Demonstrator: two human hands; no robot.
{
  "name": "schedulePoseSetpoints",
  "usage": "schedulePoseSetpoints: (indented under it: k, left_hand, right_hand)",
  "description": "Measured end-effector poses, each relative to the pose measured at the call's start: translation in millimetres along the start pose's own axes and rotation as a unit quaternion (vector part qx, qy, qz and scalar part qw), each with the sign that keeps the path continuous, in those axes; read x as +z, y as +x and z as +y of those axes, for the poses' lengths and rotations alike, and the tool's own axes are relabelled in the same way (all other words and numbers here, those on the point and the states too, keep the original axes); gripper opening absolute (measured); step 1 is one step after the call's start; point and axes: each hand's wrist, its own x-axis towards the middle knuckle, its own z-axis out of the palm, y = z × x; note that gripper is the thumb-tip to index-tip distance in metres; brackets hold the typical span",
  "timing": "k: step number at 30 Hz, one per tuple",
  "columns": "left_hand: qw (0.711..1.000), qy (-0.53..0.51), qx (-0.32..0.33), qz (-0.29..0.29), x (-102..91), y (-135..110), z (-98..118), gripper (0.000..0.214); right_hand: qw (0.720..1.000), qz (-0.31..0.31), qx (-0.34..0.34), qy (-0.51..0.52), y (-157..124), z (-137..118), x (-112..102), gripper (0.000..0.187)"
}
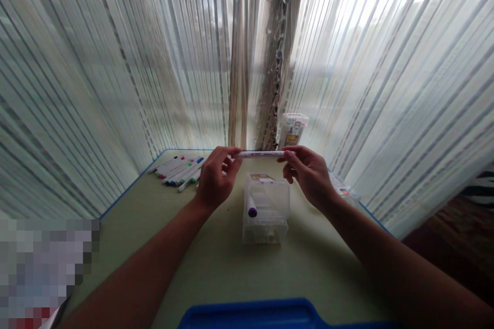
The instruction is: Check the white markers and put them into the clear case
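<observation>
A white marker point(262, 154) is held level above the table, one end in each hand. My left hand point(219, 174) pinches its left end, and my right hand point(309, 169) pinches the right end. Under it stands a clear plastic box point(272, 205) with its lid raised. One marker with a purple end point(252, 212) lies inside the box. To the left of my left hand, several white markers point(179, 169) with caps of various colours lie in a loose pile on the table.
Behind my right hand stands a second clear case point(295, 131) with a printed label. Another clear package point(345, 190) lies beyond my right wrist. The pale green table point(216, 267) has a blue edge, with a blue plastic piece point(250, 313) at the front. Striped curtains point(185, 61) hang behind.
</observation>
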Motion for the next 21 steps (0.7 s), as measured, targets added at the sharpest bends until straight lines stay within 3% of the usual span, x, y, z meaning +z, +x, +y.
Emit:
schedulePoseSetpoints:
  k: [6,21]
  left_hand:
    - [0.999,-0.01,-0.026,-0.047,1.7,-2.0,-0.6,0.026]
    - [0.998,-0.005,-0.006,-0.061,-1.3,-2.5,-2.9,0.028]
  right_hand:
    - [1.0,-0.011,0.006,0.007,-1.5,0.7,0.2,0.027]
    - [0.999,0.005,0.032,0.029,-3.9,2.3,2.3,0.025]
